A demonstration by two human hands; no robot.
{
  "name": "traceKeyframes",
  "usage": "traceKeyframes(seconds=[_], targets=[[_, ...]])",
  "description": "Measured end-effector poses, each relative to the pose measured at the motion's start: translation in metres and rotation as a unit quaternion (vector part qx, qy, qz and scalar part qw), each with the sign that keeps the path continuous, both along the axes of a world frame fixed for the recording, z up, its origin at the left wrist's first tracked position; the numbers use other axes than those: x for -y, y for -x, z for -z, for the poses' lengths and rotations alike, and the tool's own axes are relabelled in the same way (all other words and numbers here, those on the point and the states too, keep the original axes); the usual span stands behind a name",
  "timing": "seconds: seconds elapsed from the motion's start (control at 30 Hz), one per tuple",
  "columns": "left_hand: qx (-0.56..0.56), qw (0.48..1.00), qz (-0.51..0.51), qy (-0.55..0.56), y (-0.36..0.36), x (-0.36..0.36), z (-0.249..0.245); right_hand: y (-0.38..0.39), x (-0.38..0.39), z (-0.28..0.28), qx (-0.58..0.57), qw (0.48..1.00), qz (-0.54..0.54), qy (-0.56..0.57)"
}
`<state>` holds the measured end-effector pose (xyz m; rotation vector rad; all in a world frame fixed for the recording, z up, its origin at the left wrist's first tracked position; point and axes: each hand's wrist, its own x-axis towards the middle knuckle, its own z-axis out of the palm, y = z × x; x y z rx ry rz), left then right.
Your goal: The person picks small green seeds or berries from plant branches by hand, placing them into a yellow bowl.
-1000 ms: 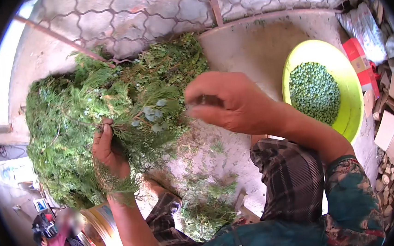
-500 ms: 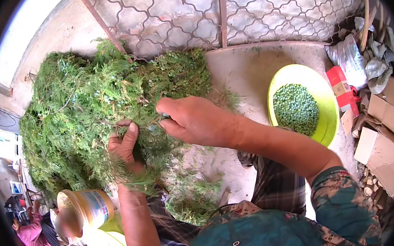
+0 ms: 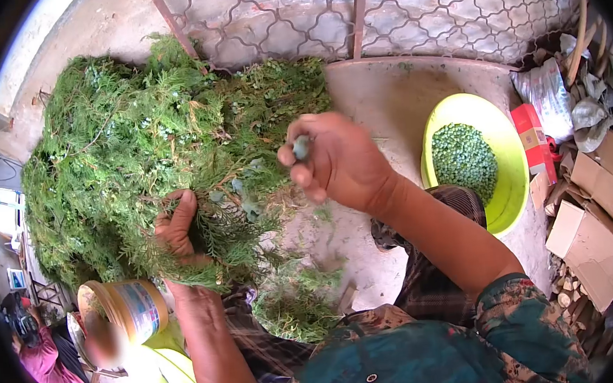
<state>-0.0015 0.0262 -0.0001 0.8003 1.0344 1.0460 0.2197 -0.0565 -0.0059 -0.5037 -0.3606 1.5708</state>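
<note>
My left hand [image 3: 180, 227] is closed around a leafy evergreen branch [image 3: 241, 229], whose feathery sprays hang to the right of the thumb. A few pale blue-green cones [image 3: 250, 207] still sit on that branch. My right hand [image 3: 336, 160] is up and to the right of it, apart from the foliage, with curled fingers pinching a small blue-green cone [image 3: 301, 147]. Behind both hands lies a big heap of evergreen branches [image 3: 123, 148]. At the right, a yellow-green basin [image 3: 512, 200] contains many round green cones [image 3: 465, 161].
A metal lattice [image 3: 393, 8] stands along the back. Right of the basin are a red box [image 3: 533, 141], cardboard [image 3: 595, 244] and cut wood [image 3: 568, 290]. A bucket [image 3: 139, 309] is at lower left, near a person in pink [image 3: 54, 366]. Loose sprigs [image 3: 297, 304] lie on the floor.
My right hand has pulled away from the branch, moving right and slightly up, with a cone in its fingers. My left hand keeps the branch and has shifted slightly left.
</note>
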Motion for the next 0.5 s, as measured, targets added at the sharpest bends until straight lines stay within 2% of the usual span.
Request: traceKeyframes(seconds=[0.07, 0.1, 0.13, 0.2, 0.33, 0.4, 0.5], targets=[[0.003, 1.000, 0.007, -0.005, -0.001, -0.001, 0.000, 0.007, -0.001, 0.006, 0.029, 0.996, -0.044, 0.073], [0.006, 1.000, 0.016, -0.012, -0.001, -0.001, 0.001, 0.012, 0.000, 0.002, 0.080, 0.992, -0.029, 0.091], [0.007, 1.000, 0.016, -0.011, -0.002, -0.001, 0.001, 0.013, -0.001, 0.004, 0.081, 0.992, -0.029, 0.092], [0.000, 0.999, 0.010, -0.034, -0.001, 0.000, 0.002, 0.014, -0.002, 0.008, 0.272, 0.961, 0.005, 0.054], [-0.016, 0.998, 0.010, -0.062, 0.001, -0.001, 0.005, 0.020, -0.002, -0.002, 0.290, 0.955, -0.043, 0.044], [-0.015, 0.998, -0.017, -0.060, -0.004, 0.003, -0.001, 0.020, -0.001, -0.002, 0.236, 0.966, -0.065, 0.085], [-0.033, 0.997, 0.007, -0.074, -0.001, 0.003, 0.005, 0.019, -0.003, -0.007, 0.217, 0.969, -0.086, 0.078]])
